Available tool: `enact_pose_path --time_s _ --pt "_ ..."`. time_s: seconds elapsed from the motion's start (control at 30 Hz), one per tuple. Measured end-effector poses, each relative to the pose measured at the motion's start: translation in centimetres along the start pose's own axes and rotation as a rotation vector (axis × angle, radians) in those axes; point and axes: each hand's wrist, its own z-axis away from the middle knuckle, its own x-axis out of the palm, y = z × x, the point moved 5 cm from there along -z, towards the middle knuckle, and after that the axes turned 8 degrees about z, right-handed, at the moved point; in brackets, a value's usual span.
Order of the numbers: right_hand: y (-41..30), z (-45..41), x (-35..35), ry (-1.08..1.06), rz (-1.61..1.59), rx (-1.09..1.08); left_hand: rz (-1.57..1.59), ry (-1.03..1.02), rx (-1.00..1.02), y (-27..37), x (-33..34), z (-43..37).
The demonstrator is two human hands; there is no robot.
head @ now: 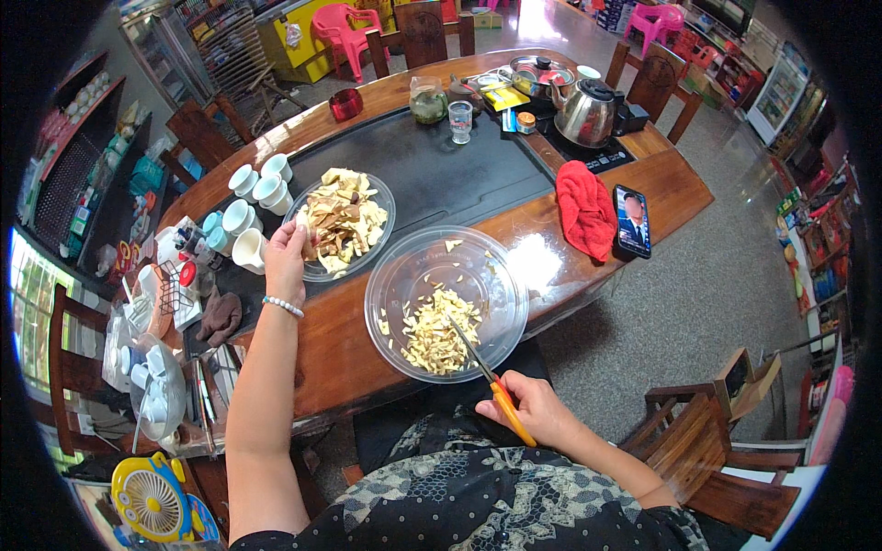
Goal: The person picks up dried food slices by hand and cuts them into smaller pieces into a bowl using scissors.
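Note:
My left hand (286,249), with a beaded bracelet at the wrist, pinches at the near left side of a heap of pale, brown-edged dried slices (348,217). They lie in a clear plastic bowl (389,200). My right hand (534,406) grips scissors with orange handles (511,412). Their blades reach over the near rim into a larger clear plastic bowl (508,303), tips at a pile of small cut pieces (441,330). A few pieces stick to that bowl's wall. Whether a slice is between my left fingers is hard to tell.
White cups (241,217) stand left of the slices. A red cloth (584,210) and a phone (632,222) lie on the right. Beyond are a steel kettle (586,113), a glass (460,122) and a glass pitcher (428,101). A wooden chair (696,441) stands at the lower right.

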Motion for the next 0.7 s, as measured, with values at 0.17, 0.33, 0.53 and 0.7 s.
enact_pose_path --time_s 0.17,0.33,0.53,0.7 --pt "-0.1 0.0 0.1 -0.012 0.009 0.005 0.065 0.150 0.116 0.3 -0.6 0.6" --pt "0.2 -0.2 0.1 0.000 -0.009 0.022 0.226 -0.050 -0.115 1.0 4.2 5.2" --pt "0.6 -0.4 0.9 -0.040 -0.063 -0.002 0.318 -0.233 -0.439 -1.6 9.3 15.5" --pt "0.8 -0.5 1.8 -0.151 -0.152 -0.074 0.482 -0.203 -0.482 -3.0 10.5 19.0"
